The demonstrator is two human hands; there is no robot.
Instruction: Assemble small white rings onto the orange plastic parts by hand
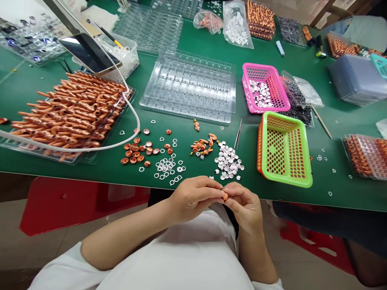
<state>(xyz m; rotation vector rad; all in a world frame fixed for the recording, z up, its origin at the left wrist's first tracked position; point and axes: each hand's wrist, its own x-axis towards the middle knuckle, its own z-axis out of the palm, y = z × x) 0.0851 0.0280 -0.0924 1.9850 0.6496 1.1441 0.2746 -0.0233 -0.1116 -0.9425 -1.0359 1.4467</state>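
My left hand [193, 197] and my right hand [243, 205] meet at the table's near edge, fingers pinched together on a small orange part [225, 196]. Just beyond them on the green table [211, 64] lie a heap of small white caps [228, 163], a few orange pieces [202, 146], white rings [165, 167] and copper-coloured caps [137, 153]. Metal tweezers [238, 135] lie beside the white caps.
A tray piled with orange pipe-shaped parts [69, 110] sits at left, crossed by a white tube [133, 117]. A clear blister tray [190, 84] is in the middle. A pink basket [263, 86] and a green-orange basket [284, 149] stand right. Another tray of orange parts [367, 155] sits at the far right.
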